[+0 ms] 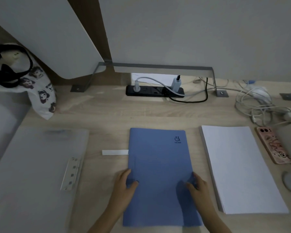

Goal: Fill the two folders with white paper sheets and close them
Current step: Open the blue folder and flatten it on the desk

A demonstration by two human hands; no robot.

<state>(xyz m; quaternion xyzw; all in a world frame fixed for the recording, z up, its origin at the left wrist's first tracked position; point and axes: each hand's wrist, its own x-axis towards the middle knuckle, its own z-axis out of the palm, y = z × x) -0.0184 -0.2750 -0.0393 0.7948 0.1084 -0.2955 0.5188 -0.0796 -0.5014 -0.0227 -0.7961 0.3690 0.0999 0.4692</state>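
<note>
Centre of surface (107,118): blue folder (160,174) lying closed. Left hand (125,184) and right hand (197,186) rest flat on it, each grip loose, clasping nothing. Paper stack (238,167) just right; translucent folder (37,165) left.

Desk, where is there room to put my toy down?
Bare wood lies between the power strip and the blue folder. A narrower gap sits between the clear folder and the blue one. The cables and phone crowd the right.

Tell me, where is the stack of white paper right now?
In the head view, the stack of white paper lies on the desk's right side, between the closed blue folder and a phone in a pink case.
</note>
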